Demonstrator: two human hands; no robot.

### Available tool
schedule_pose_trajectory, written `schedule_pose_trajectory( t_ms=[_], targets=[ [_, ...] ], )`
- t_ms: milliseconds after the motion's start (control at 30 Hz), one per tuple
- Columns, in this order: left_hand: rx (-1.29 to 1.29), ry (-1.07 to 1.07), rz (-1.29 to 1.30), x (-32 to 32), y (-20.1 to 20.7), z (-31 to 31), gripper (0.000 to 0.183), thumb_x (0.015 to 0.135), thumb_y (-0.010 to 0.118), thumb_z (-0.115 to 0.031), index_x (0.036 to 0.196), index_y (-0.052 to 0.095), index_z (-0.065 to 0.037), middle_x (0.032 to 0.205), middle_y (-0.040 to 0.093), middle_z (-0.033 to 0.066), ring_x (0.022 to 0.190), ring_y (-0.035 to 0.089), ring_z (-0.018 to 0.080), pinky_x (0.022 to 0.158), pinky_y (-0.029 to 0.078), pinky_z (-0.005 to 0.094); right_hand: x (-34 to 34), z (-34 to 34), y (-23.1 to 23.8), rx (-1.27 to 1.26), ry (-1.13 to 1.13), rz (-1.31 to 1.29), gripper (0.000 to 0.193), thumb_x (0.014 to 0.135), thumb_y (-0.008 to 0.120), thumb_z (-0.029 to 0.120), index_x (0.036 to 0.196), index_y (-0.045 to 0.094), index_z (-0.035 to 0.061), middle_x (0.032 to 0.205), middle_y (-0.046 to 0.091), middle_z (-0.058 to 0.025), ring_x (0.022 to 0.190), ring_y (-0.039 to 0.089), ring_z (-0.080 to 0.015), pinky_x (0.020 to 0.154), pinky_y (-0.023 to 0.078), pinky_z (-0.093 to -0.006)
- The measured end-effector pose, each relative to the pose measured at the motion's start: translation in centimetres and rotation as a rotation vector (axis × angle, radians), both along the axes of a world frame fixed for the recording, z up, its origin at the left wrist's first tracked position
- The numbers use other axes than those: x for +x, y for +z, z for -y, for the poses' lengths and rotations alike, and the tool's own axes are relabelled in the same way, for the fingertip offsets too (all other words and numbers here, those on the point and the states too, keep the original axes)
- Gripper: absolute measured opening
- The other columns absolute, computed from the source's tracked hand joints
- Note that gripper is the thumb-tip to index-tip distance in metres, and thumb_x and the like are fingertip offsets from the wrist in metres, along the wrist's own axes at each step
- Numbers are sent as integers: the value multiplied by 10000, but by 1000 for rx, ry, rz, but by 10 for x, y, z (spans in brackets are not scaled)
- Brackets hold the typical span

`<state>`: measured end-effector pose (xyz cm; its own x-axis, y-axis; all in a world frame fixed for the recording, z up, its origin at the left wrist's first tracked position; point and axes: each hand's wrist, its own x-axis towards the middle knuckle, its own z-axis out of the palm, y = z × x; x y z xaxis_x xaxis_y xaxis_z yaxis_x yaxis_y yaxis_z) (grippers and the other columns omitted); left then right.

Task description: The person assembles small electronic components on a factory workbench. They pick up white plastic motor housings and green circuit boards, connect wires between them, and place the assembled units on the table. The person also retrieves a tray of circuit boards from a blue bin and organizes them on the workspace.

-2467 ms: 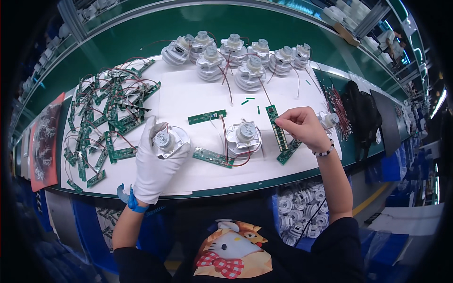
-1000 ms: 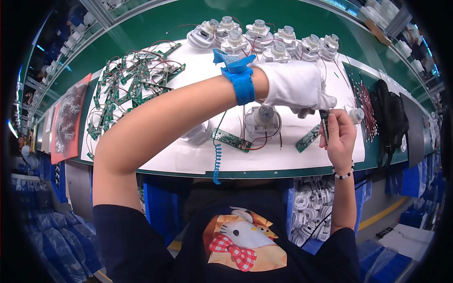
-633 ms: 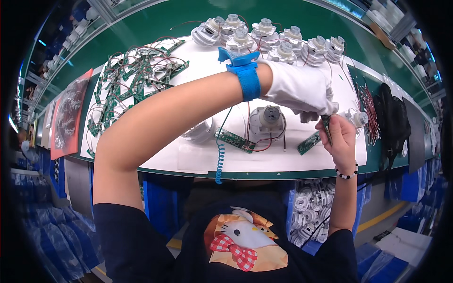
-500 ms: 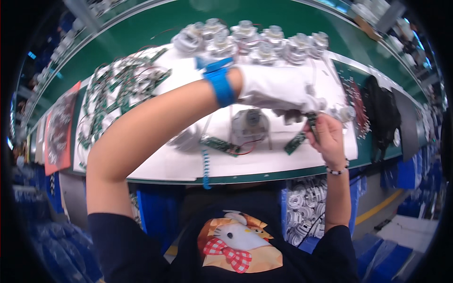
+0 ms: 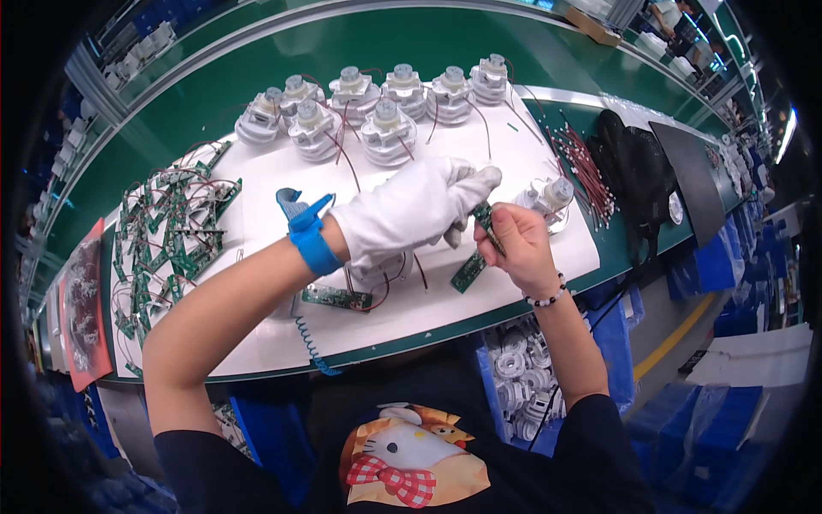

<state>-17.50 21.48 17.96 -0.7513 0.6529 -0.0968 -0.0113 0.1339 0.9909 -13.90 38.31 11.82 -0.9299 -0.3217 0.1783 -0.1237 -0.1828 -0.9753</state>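
- My bare right hand is closed, thumb and fingers pinching a narrow green circuit board that stands tilted between my two hands.
- My gloved left hand is at the board's upper end, fingers bent; I cannot tell whether they grip it.
- Just left of my right hand, a second board lies on the table.
- Below my left hand, partly hidden by it, is a white motor unit; nearer me lies another board.
- Just beyond my right hand, to its right, sits a lone motor unit; farther right are red wires.
- Well left of my left hand is a heap of boards.
- Beyond both hands stands a group of white motor units.
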Motion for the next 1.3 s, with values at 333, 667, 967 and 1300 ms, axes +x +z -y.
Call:
schedule_pose_trajectory(
  t_ms=[333,667,967,1300],
  targets=[
    [1,245,-74,-12,17,-5,320,872,518,-339,827,562,-25,628,528,5,475,525,60,383,377,161,-19,-6,10,-176,-29,65,384,933,385,332,817,545,3,596,517,-26,372,354,-36,344,256,-166],
    [-566,350,-603,-21,52,44,466,872,489,-396,1084,572,11,668,569,72,534,525,97,440,433,215,-30,-5,44,501,-168,-36,418,936,367,290,1029,547,-75,673,609,-131,566,613,-144,532,496,-204],
    [-543,447,-789,45,84,73,477,875,486,-398,1102,560,15,657,533,35,529,473,58,424,400,186,-58,2,45,930,-324,-388,332,810,577,189,597,594,-64,434,525,-96,486,604,-141,462,450,-242],
    [-465,574,-601,72,81,96,434,873,518,-338,1030,571,63,590,447,-13,517,381,29,444,304,184,-51,-28,62,597,-331,-269,186,773,606,79,889,624,-66,727,631,-98,587,613,-122,489,500,-218]
  ],
)
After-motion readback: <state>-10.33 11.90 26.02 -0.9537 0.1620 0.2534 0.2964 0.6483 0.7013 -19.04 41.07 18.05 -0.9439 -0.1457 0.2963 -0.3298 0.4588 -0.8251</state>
